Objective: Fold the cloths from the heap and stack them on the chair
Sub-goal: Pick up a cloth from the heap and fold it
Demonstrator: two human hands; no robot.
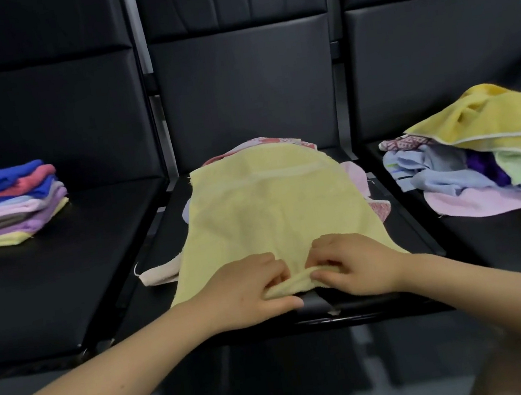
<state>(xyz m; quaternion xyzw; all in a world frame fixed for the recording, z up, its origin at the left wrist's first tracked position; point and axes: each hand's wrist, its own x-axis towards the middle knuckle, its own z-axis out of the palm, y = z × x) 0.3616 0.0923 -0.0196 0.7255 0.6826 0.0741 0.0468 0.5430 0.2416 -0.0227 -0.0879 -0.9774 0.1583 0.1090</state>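
Fingers of my left hand point(248, 287) and right hand point(359, 264) pinch near edge of yellow cloth point(274, 208) | cloth lies on middle chair point(398, 211) | folded stack point(9, 205) left | heap point(481, 159) right

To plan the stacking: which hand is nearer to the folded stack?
Left. The left hand lies on the stack's side; the right hand is beside it, farther away.

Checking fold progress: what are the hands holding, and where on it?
Both the left hand and right hand pinch the pale yellow terry cloth at the middle of its near edge.
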